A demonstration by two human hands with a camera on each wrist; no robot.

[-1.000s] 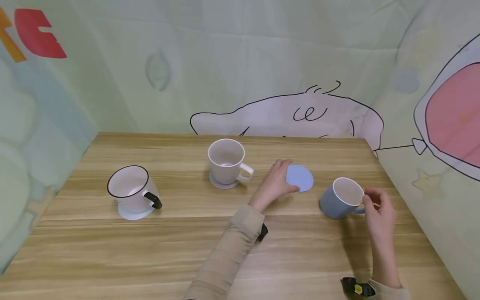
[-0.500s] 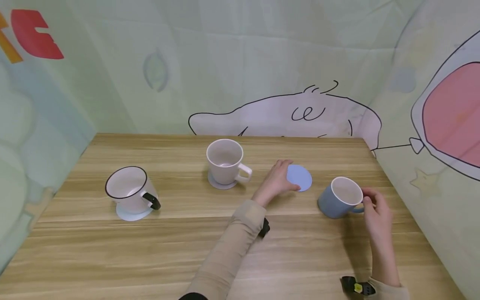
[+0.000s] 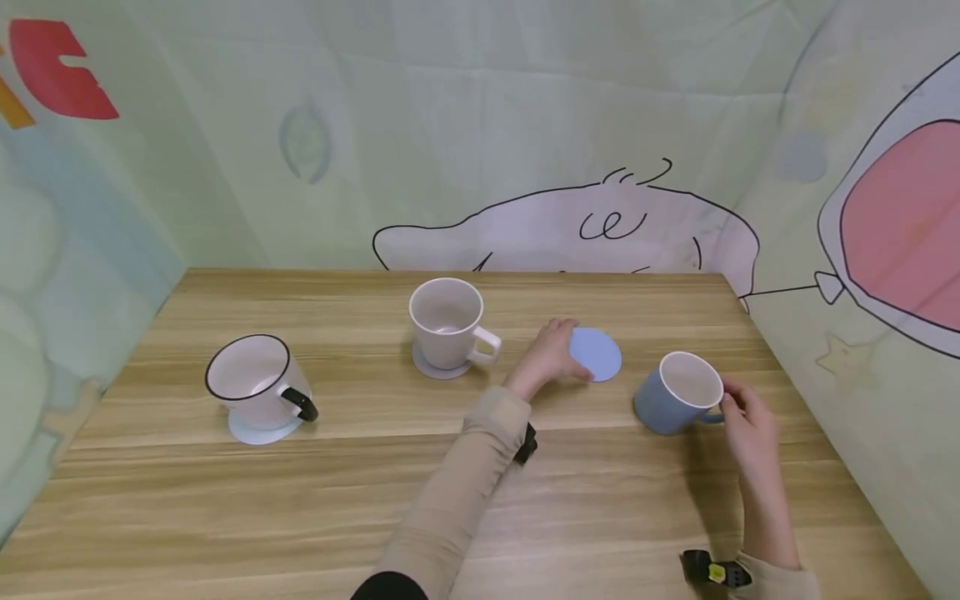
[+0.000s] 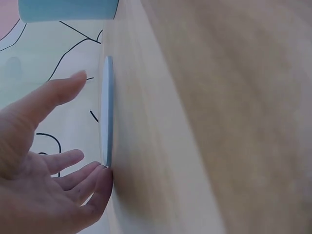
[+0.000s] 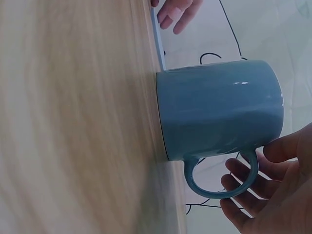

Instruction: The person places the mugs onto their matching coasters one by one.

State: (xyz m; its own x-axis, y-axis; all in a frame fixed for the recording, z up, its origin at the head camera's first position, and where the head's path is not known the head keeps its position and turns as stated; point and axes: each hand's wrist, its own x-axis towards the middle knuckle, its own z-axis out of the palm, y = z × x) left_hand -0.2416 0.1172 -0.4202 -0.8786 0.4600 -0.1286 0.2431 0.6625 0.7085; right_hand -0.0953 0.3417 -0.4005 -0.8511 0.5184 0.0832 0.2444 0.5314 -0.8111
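My left hand [image 3: 551, 354] lies at the left side of a round light-blue coaster [image 3: 597, 354]. In the left wrist view, fingertips touch the coaster's edge [image 4: 107, 112], while the thumb is raised apart from it. To the right stands an upright blue mug [image 5: 219, 109] with a pale inside. My right hand [image 3: 752, 429] holds the mug at its handle [image 5: 222, 195]. Its thumb is at the upper end of the handle by the rim, and the other fingers show behind the handle loop.
A white mug [image 3: 447, 321] stands on a pale coaster [image 3: 431, 368] left of my left hand. Farther left, a black-rimmed white mug [image 3: 262, 383] with a black handle is on another coaster [image 3: 258, 433]. Printed cloth [image 3: 480, 150] rises behind the wooden table [image 3: 300, 517].
The head view has shifted slightly, so the whole scene sits a little farther left. Both hands keep their places by the coaster and the blue mug.
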